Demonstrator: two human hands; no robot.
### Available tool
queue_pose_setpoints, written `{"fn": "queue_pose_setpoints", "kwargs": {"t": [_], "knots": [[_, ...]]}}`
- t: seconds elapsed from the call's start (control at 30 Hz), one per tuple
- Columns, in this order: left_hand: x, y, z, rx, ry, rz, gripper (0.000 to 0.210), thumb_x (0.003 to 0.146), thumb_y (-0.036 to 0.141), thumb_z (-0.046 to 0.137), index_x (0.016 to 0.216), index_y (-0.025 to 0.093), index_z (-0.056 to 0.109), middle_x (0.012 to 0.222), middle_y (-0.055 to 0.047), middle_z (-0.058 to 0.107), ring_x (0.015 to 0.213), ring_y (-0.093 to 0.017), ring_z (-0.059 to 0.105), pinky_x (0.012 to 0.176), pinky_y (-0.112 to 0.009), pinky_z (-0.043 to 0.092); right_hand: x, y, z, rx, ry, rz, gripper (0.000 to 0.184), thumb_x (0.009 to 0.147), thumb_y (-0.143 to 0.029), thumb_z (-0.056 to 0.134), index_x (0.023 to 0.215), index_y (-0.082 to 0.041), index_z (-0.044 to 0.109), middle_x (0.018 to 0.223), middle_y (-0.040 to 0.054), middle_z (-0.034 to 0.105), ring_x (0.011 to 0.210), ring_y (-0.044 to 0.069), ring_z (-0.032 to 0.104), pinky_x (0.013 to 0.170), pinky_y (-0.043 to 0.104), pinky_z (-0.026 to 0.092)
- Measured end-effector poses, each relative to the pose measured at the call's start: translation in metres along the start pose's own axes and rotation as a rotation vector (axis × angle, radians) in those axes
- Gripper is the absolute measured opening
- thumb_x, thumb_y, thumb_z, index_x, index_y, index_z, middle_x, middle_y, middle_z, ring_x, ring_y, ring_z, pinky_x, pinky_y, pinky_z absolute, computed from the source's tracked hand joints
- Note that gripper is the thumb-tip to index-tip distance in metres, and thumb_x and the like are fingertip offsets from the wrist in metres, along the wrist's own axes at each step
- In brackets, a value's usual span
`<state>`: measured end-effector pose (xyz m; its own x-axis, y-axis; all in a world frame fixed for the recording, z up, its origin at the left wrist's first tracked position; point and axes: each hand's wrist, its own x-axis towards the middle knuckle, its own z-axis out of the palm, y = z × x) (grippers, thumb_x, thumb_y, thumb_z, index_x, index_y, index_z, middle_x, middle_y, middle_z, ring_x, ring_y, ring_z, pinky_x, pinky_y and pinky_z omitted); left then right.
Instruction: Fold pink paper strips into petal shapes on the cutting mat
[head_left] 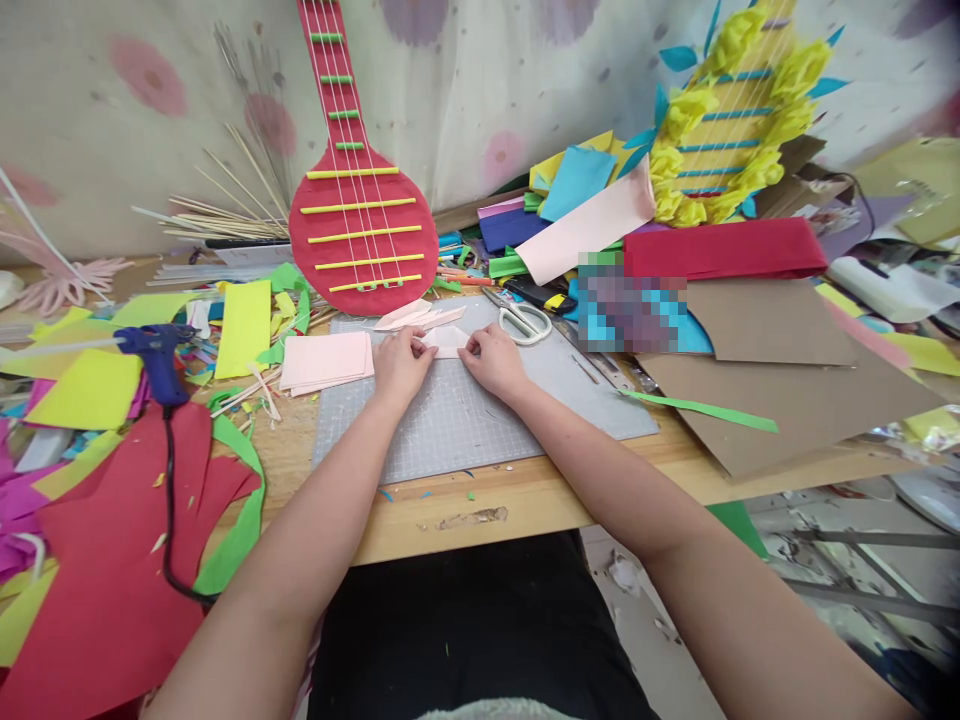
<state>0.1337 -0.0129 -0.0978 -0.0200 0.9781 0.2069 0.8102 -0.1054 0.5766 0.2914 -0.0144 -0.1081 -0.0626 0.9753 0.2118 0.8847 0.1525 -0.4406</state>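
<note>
Between my two hands is a small pale pink piece of paper (pixel 448 340), folded, just above the grey cutting mat (pixel 442 425). My left hand (pixel 401 362) pinches its left end between thumb and fingers. At the right end, my right hand (pixel 493 358) pinches it the same way. A stack of pale pink paper rectangles (pixel 327 362) lies left of my left hand. Several cut pink paper pieces (pixel 409 314) rest just beyond my hands. White-handled scissors (pixel 526 322) lie beside my right hand, toward the back of the mat.
A red paper-covered instrument shape (pixel 364 232) leans on the wall. A yellow flowered one (pixel 724 130) stands at the right. On the left are a blue glue gun (pixel 161 360) and red paper (pixel 120 560); brown cardboard (pixel 795 400) covers the table's right side.
</note>
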Motion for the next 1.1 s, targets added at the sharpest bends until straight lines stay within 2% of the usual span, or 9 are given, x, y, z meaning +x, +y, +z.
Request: {"fn": "queue_pose_setpoints", "kwargs": {"t": [0.33,0.77,0.87,0.97,1.1], "knots": [[-0.004,0.005,-0.001,0.144,0.041,0.109,0.029,0.075,0.023,0.062,0.103,0.023,0.054,0.081,-0.002,0.069,0.099,-0.026,0.053,0.089,-0.04,0.032,0.0,0.001,0.003,0.029,0.026,-0.009,0.017,0.08,-0.028,0.051,0.075,-0.016,0.063,0.092,0.0096,0.057,0.088,0.021,0.054,0.083,0.035,0.041],[-0.002,0.002,0.002,0.165,0.033,0.112,0.019,0.076,0.023,0.06,0.094,0.023,0.055,0.079,-0.002,0.067,0.095,-0.026,0.051,0.088,-0.041,0.032,-0.001,-0.001,0.001,-0.027,0.014,-0.016,0.016,0.08,-0.028,0.05,0.076,-0.016,0.062,0.093,0.0113,0.056,0.09,0.023,0.054,0.082,0.035,0.041],[-0.002,0.002,0.002,0.218,-0.014,0.182,0.009,0.079,0.023,0.054,0.087,0.025,0.059,0.085,-0.004,0.065,0.098,-0.027,0.049,0.087,-0.043,0.032,-0.002,-0.003,-0.001,-0.059,0.011,-0.024,0.015,0.081,-0.027,0.05,0.081,-0.016,0.061,0.095,0.0113,0.057,0.091,0.023,0.054,0.081,0.035,0.041],[-0.004,0.002,0.003,0.257,-0.026,0.253,0.015,0.083,0.022,0.048,0.083,0.027,0.063,0.093,-0.006,0.063,0.102,-0.028,0.045,0.088,-0.044,0.032,-0.004,-0.005,-0.002,-0.091,0.013,-0.036,0.015,0.082,-0.027,0.049,0.087,-0.016,0.059,0.096,0.0118,0.057,0.092,0.024,0.053,0.081,0.035,0.041],[-0.006,0.002,0.004,0.239,-0.024,0.249,0.019,0.082,0.022,0.048,0.085,0.028,0.065,0.096,-0.007,0.061,0.105,-0.028,0.043,0.091,-0.045,0.03,-0.006,-0.009,-0.002,-0.121,0.041,-0.056,0.017,0.082,-0.026,0.05,0.093,-0.015,0.056,0.099,0.0137,0.056,0.093,0.025,0.052,0.079,0.035,0.041]]}}
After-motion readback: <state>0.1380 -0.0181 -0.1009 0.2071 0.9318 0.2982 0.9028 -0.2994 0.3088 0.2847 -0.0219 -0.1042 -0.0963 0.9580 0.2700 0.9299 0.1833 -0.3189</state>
